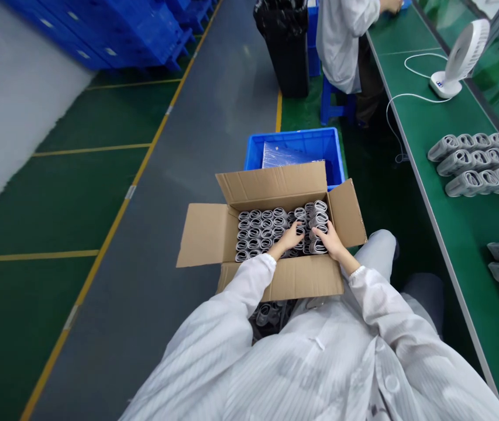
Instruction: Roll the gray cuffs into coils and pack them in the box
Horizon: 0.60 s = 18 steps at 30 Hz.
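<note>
An open cardboard box sits in front of my body, packed with rows of grey, hollow oval plastic parts standing on end. My left hand reaches into the box right of the middle, its thumb and fingers closed on a grey oval part there. At the box's right end my right hand grips the last column of the same parts, which stands slightly higher than the others. The lower fingers of both hands are hidden among the parts.
Beyond the box lies a blue bin holding plastic-wrapped material. On the right, a green workbench carries rows of grey parts and a white fan. A co-worker's white sleeve and a black trash bin are farther off.
</note>
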Tool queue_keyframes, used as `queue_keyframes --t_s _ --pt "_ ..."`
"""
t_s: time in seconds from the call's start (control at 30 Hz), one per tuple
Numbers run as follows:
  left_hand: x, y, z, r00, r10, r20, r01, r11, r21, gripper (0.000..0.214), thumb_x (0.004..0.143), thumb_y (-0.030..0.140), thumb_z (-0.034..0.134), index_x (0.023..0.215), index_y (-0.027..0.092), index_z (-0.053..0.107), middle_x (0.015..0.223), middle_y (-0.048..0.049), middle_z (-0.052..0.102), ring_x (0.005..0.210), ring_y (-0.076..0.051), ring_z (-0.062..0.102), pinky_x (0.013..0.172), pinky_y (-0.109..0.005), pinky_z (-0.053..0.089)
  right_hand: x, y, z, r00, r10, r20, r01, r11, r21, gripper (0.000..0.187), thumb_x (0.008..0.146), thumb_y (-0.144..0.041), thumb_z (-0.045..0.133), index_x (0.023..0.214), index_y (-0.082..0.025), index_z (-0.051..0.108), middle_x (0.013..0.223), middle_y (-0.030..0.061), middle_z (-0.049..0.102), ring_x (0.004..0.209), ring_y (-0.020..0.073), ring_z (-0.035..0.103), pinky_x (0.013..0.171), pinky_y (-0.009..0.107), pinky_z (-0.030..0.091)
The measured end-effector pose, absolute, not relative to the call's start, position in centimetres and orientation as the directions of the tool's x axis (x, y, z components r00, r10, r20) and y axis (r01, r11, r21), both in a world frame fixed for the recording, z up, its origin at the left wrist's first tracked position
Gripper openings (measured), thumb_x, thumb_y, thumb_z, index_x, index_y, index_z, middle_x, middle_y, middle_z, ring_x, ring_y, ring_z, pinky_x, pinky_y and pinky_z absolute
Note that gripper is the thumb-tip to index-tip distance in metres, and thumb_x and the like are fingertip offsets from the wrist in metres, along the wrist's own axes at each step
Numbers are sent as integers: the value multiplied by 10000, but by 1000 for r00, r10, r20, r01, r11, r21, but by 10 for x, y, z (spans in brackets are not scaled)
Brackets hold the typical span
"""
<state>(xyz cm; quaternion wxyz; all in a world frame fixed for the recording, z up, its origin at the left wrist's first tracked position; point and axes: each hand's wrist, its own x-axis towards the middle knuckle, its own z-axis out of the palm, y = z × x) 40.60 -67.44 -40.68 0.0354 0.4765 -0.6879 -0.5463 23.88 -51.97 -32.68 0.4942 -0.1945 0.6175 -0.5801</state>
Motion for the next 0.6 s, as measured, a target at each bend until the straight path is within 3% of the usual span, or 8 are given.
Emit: queue_keyframes --t_s 0.13,0.23,0.33,0.4,0.5,0.6 --pt "395 -677 -409 -527 -663 -532 -529 -234 816 657 999 519 791 1550 206 618 1548 -182 711 1372 -342 710 1212 -578 552 233 -527 -326 -374 -833 -409 311 303 -901 678 882 -571 798 1449 -231 646 1495 120 768 1358 284 744 1245 480 576" --pt "410 -689 -402 -500 -637 -587 -463 -376 803 712 1070 714 558 1645 296 525 1618 -171 675 1384 -356 704 1112 -578 602 239 -545 -328 -347 -828 -440 246 372 -895 769 878 -596 826 1523 -221 639 1638 148 686 1516 320 658 1333 488 492" --pt "433 -705 -390 -502 -616 -607 -396 -461 794 892 1037 890 311 1735 341 398 1634 -181 664 1382 -385 711 1052 -611 623 259 -577 -333 -312 -839 -446 145 422 -895 812 914 -624 804 1588 -212 616 1695 153 644 1587 334 601 1367 492 450" --pt "443 -713 -384 -511 -617 -599 -368 -473 801 1002 997 958 225 1762 326 362 1589 -192 693 1347 -392 732 1052 -626 624 277 -599 -339 -277 -857 -435 60 436 -898 780 996 -634 696 1638 -206 578 1687 147 656 1572 314 620 1347 476 474" --pt "447 -715 -383 -504 -654 -564 -391 -409 825 1010 1015 955 223 1747 287 416 1512 -193 741 1317 -375 751 1085 -588 622 294 -620 -350 -215 -887 -409 -109 437 -893 694 1101 -568 508 1690 -201 532 1696 139 655 1579 296 617 1359 485 455" --pt "441 -710 -391 -481 -712 -511 -499 -257 828 867 1087 840 422 1707 237 481 1465 -204 763 1305 -332 760 1106 -504 622 293 -617 -364 -132 -919 -372 -320 394 -862 626 1091 -427 526 1665 -181 571 1718 163 632 1622 346 568 1416 557 354"
